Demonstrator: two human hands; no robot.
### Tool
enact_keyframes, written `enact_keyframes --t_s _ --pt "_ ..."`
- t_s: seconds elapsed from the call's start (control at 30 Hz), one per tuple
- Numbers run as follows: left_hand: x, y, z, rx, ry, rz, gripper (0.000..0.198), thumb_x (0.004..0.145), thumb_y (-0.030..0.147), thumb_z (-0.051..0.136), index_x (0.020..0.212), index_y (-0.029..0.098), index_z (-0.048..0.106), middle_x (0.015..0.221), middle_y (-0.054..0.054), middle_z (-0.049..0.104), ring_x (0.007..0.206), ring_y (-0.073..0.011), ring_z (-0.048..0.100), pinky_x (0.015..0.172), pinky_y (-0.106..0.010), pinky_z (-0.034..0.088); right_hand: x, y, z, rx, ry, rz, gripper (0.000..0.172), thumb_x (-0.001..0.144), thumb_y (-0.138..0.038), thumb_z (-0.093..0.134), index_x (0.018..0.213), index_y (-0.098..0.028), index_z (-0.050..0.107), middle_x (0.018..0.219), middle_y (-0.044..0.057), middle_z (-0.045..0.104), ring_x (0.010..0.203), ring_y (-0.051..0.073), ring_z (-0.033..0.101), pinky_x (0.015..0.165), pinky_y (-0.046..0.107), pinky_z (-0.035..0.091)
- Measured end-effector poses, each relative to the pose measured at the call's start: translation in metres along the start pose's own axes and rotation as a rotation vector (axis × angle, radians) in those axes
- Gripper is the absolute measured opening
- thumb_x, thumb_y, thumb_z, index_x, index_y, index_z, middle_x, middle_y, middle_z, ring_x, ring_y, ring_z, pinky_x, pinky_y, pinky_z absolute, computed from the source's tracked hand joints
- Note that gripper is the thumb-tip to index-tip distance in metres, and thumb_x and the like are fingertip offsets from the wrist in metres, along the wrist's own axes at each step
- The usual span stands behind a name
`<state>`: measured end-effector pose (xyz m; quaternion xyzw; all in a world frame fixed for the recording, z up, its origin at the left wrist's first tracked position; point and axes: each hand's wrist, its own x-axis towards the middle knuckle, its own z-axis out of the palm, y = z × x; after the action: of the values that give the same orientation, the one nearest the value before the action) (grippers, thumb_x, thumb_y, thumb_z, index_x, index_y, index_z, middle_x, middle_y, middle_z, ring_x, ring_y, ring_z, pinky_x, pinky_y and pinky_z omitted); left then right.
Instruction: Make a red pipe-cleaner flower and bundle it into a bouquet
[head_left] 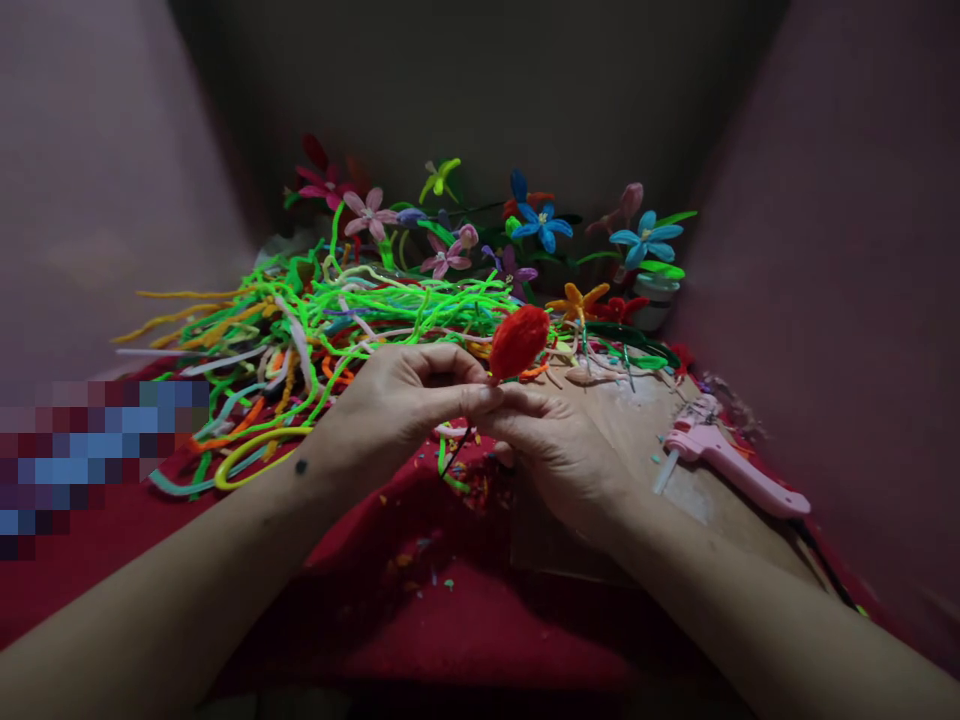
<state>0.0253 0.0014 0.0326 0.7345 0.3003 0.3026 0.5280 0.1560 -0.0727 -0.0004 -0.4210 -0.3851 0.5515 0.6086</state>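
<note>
A red fuzzy pipe-cleaner flower bud (519, 343) stands tilted above my fingertips, in the middle of the head view. My left hand (420, 392) pinches at the base of the bud with thumb and forefinger. From the other side, my right hand (551, 430) closes its fingers on the same spot, and the two hands touch. A thin dark stem (457, 452) slants down to the left below the fingers. Where it joins the bud is covered by my fingertips.
Loose coloured pipe cleaners (405, 300) heap up behind my left hand. Several finished flowers (545, 225) stand at the back. A pink glue gun (739, 465) lies on a brown board (630, 420) at right. Fuzz scraps (405, 565) dot the red cloth (360, 630).
</note>
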Motion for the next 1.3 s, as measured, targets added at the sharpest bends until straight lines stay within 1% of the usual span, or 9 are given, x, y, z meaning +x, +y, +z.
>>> enact_keyframes --t_s 0.17,0.27,0.43,0.6,0.73,0.8,0.87,1.1,1.3 --pt "-0.004 0.008 0.003 0.006 0.011 0.006 0.014 0.072 0.030 0.066 0.068 0.016 0.064 0.063 0.002 0.059 0.058 -0.0080 0.050 0.057 -0.018 0.039 -0.001 0.000 -0.002 0.018 -0.061 -0.067 0.008 0.071 -0.024 0.070 0.079 -0.023 0.072 0.085 -0.001 0.064 0.084 0.013 0.055 0.072 0.027 0.041" --pt "-0.004 0.009 0.004 -0.028 -0.008 -0.015 0.017 0.071 0.031 0.067 0.067 0.015 0.063 0.064 0.002 0.060 0.059 -0.0085 0.052 0.058 -0.018 0.040 0.000 0.000 -0.004 0.021 -0.107 -0.058 0.011 0.073 -0.025 0.069 0.082 -0.023 0.072 0.091 -0.001 0.065 0.090 0.014 0.056 0.075 0.027 0.041" --pt "-0.001 0.004 0.002 -0.088 -0.067 -0.036 0.017 0.071 0.031 0.068 0.068 0.015 0.065 0.066 0.001 0.062 0.061 -0.0088 0.052 0.057 -0.018 0.040 0.001 -0.002 -0.006 -0.051 -0.092 -0.031 0.013 0.073 -0.022 0.068 0.085 -0.021 0.072 0.094 0.000 0.067 0.090 0.013 0.056 0.074 0.026 0.040" --pt "0.000 0.003 -0.005 -0.108 -0.187 -0.107 0.021 0.073 0.034 0.067 0.068 0.014 0.063 0.065 0.000 0.061 0.063 -0.0112 0.056 0.061 -0.021 0.043 0.002 -0.004 -0.007 -0.077 -0.152 -0.029 0.011 0.073 -0.022 0.068 0.082 -0.019 0.072 0.081 -0.001 0.065 0.078 0.011 0.055 0.071 0.025 0.039" --pt "0.001 0.003 -0.009 -0.148 -0.239 -0.159 0.023 0.071 0.035 0.068 0.065 0.014 0.062 0.065 -0.001 0.062 0.063 -0.0118 0.056 0.061 -0.022 0.044 0.003 -0.003 -0.011 -0.128 -0.195 -0.035 0.009 0.071 -0.023 0.070 0.078 -0.018 0.072 0.073 -0.003 0.061 0.064 0.008 0.048 0.065 0.025 0.036" --pt "0.001 0.002 -0.009 -0.183 -0.244 -0.176 0.022 0.070 0.034 0.068 0.063 0.014 0.062 0.063 -0.001 0.062 0.061 -0.0110 0.055 0.060 -0.022 0.043 0.004 -0.001 -0.014 -0.147 -0.220 -0.068 0.005 0.073 -0.022 0.068 0.074 -0.019 0.072 0.069 -0.003 0.058 0.060 0.008 0.044 0.062 0.025 0.033" --pt "0.002 0.000 -0.008 -0.213 -0.242 -0.189 0.020 0.070 0.031 0.069 0.063 0.013 0.063 0.063 -0.001 0.061 0.060 -0.0104 0.055 0.059 -0.022 0.043 0.004 0.000 -0.015 -0.157 -0.230 -0.093 0.009 0.074 -0.021 0.066 0.067 -0.019 0.071 0.062 -0.004 0.054 0.057 0.008 0.040 0.058 0.026 0.030" --pt "0.003 -0.005 -0.008 -0.252 -0.233 -0.192 0.019 0.067 0.031 0.071 0.063 0.013 0.064 0.060 0.000 0.060 0.054 -0.0078 0.051 0.053 -0.019 0.040 0.006 0.002 -0.016 -0.123 -0.260 -0.034 0.018 0.074 -0.023 0.063 0.057 -0.018 0.064 0.056 -0.004 0.047 0.053 0.009 0.035 0.053 0.027 0.025" --pt "0.003 -0.004 -0.009 -0.212 -0.228 -0.193 0.021 0.065 0.033 0.072 0.064 0.013 0.066 0.062 -0.003 0.063 0.063 -0.0143 0.058 0.059 -0.025 0.045 0.007 0.003 -0.018 -0.135 -0.275 -0.031 0.023 0.075 -0.024 0.064 0.053 -0.017 0.061 0.052 -0.004 0.047 0.053 0.009 0.037 0.054 0.027 0.027"
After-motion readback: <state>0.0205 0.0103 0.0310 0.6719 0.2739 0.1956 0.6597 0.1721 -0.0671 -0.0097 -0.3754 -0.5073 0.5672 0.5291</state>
